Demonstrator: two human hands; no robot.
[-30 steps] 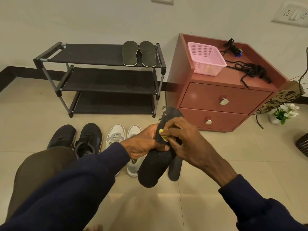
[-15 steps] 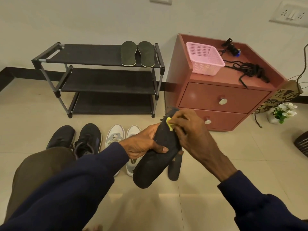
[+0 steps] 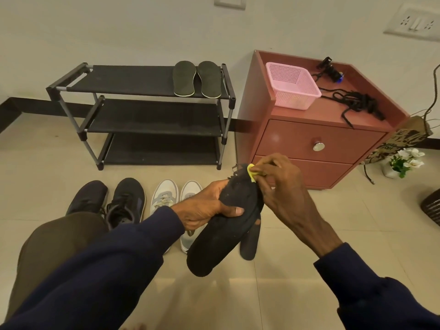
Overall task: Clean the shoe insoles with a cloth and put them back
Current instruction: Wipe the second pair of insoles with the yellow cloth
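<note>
My left hand (image 3: 207, 206) grips a worn black insole (image 3: 221, 236) around its middle, holding it tilted above the floor, its frayed tip pointing away from me. My right hand (image 3: 283, 194) pinches a small yellow cloth (image 3: 252, 172) against that frayed tip. A second black insole (image 3: 250, 246) lies on the floor behind the held one, mostly hidden. A pair of black shoes (image 3: 112, 201) and a pair of white shoes (image 3: 171, 196) stand on the floor to the left. Two more dark insoles (image 3: 196, 78) lie on the rack's top shelf.
A black three-shelf rack (image 3: 142, 115) stands against the wall. Right of it is a red-brown drawer cabinet (image 3: 309, 139) carrying a pink basket (image 3: 291, 89) and black cords (image 3: 357, 103). A small flower pot (image 3: 402, 163) and a paper bag (image 3: 402, 141) sit at the right.
My right hand has slid the yellow cloth up the insole from its upper middle to the frayed tip. The left hand has kept its grip.
</note>
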